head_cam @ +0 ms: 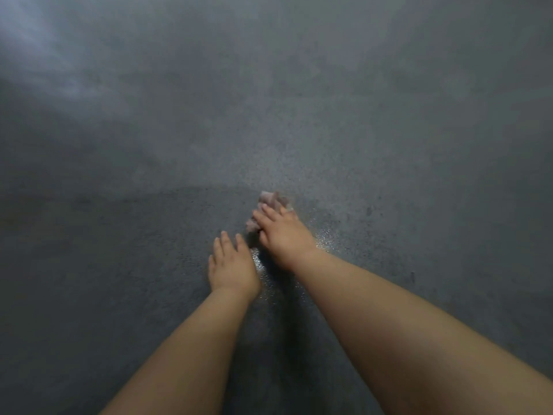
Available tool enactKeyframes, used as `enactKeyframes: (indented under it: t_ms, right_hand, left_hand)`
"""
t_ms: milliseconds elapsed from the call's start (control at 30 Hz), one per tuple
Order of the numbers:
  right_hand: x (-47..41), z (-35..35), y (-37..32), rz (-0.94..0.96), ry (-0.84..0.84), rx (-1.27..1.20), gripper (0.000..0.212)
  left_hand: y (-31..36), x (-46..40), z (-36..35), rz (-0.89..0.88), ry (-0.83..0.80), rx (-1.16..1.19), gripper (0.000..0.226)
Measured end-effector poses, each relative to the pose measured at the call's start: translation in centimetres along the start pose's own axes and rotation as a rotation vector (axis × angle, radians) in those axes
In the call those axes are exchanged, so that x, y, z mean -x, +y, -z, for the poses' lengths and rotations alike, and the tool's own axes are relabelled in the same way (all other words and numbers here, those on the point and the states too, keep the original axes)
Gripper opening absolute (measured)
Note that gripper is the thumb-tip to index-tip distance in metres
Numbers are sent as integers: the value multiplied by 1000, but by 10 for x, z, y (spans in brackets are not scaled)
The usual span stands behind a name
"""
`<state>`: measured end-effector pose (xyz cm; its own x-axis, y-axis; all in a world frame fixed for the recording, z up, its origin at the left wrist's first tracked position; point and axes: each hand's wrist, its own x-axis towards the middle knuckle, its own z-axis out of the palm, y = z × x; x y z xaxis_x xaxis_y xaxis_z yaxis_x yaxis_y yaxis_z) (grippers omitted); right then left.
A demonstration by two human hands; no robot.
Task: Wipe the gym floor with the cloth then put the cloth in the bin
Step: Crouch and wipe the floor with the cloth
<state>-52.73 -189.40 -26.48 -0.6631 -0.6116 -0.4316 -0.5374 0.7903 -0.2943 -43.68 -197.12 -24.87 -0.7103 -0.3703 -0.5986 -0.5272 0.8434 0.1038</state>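
Down on the grey floor point(119, 295), the right hand point(282, 235) presses flat-fingered on the crumpled pale cloth point(273, 202), which pokes out at its twelve o'clock. The left hand point(232, 268), at seven o'clock of it, rests open-palmed, holding nothing.

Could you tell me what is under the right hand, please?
A crumpled pinkish cloth lies under the right hand on the grey floor; the cloth's middle is covered.

Both bare forearms reach forward; left hand point(232, 265) lies flat, fingers straight; right hand point(282, 232) presses down, fingers extended.
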Motion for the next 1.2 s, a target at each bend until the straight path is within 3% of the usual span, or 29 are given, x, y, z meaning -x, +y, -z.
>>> enactKeyframes:
  t_ms: [133, 233, 300, 400, 600, 700, 833, 1033, 1100, 1200]
  right_hand:
    - [-10, -31, 13, 19, -51, 22, 55]
    - [-8, -40, 35, 59, 14, 58, 55]
    - [-8, -40, 59, 21, 58, 71, 57]
    - [1, -32, 117, -172, 129, 40, 59]
    - [59, -11, 233, -710, 182, 41, 57]
    - [61, -11, 240, -800, 260, -69, 53]
    - [15, -11, 188, -650, 272, -63, 49]
    - [-17, -27, 86, -20, 138, 83, 49]
    - [-8, -43, 85, 81, 163, 89, 48]
    - [1, -44, 120, 91, 235, 54, 45]
  left_hand:
    - [13, -12, -20, -26, -13, -19, 96]
    - [27, -18, -27, -43, 10, -53, 93]
    - [39, -19, -31, -61, -13, -112, 104]
    - [56, -19, -33, -78, -80, -175, 120]
    - [71, -21, -35, -37, -112, -191, 124]
    - [72, -21, -35, -25, -113, -169, 123]
    - [74, -21, -37, -11, -102, -145, 123]
    - [75, -21, -39, 14, -81, -116, 122]
    - [76, -21, -39, 24, -77, -129, 122]
    - [77, -21, -36, 28, -98, -145, 124]
